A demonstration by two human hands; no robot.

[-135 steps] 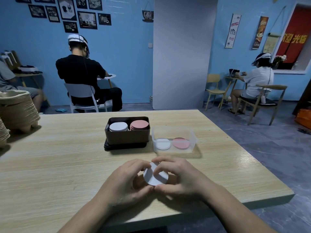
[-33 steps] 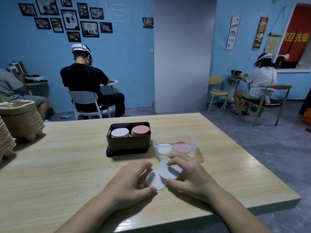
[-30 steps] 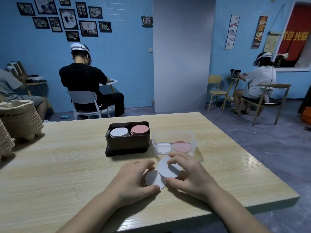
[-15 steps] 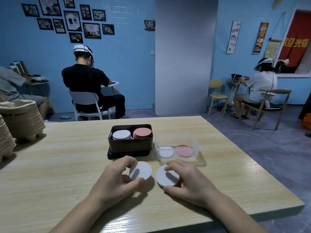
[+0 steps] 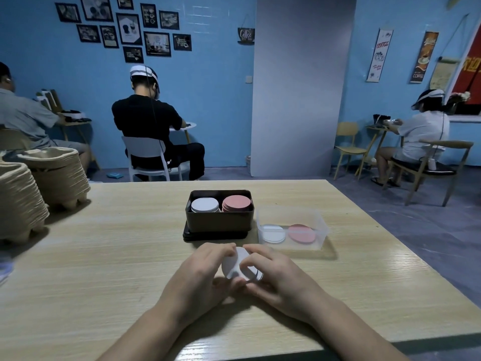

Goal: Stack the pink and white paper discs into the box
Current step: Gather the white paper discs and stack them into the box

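The white discs point(image 5: 235, 264), apart earlier, overlap again, pinched by left hand point(image 5: 200, 277) and right hand point(image 5: 276, 277) (before the clear box point(image 5: 322, 229)).

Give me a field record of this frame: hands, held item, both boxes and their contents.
left hand: fingers curled round white discs
right hand: fingers pinch the same white discs
held item: at least two discs, overlapping, in front of both boxes over the table
dark box: white stack on left, pink stack on right, both reaching about its rim
clear box: right of dark box; white pile on left, pink pile on right, both low, count unclear
other: pulp trays stacked at the table's left
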